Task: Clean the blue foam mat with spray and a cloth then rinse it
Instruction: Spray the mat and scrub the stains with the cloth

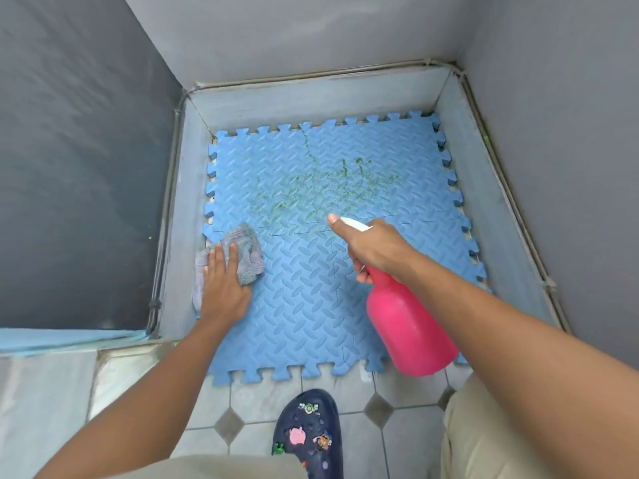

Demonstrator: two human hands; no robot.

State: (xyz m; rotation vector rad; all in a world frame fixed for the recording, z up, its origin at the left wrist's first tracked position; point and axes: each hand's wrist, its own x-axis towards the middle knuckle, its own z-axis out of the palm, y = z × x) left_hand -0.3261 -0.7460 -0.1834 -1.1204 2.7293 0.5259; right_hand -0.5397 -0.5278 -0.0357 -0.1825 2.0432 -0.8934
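Observation:
The blue foam mat (pixel 311 299), made of interlocking tiles, lies on the floor of a walled corner. Green smears (pixel 321 188) cover its far middle. My left hand (pixel 224 285) presses flat on a grey cloth (pixel 247 252) at the mat's left edge, fingers spread over it. My right hand (pixel 371 245) grips the neck of a pink spray bottle (pixel 408 330) with a white nozzle (pixel 356 223), held above the mat. The index finger lies along the nozzle, which points toward the green smears.
Grey walls (pixel 311 36) and a low grey kerb (pixel 491 202) enclose the mat on three sides. Tiled floor (pixel 363 430) lies at the near side, with a dark blue decorated clog (pixel 309 433) on my foot just before the mat's front edge.

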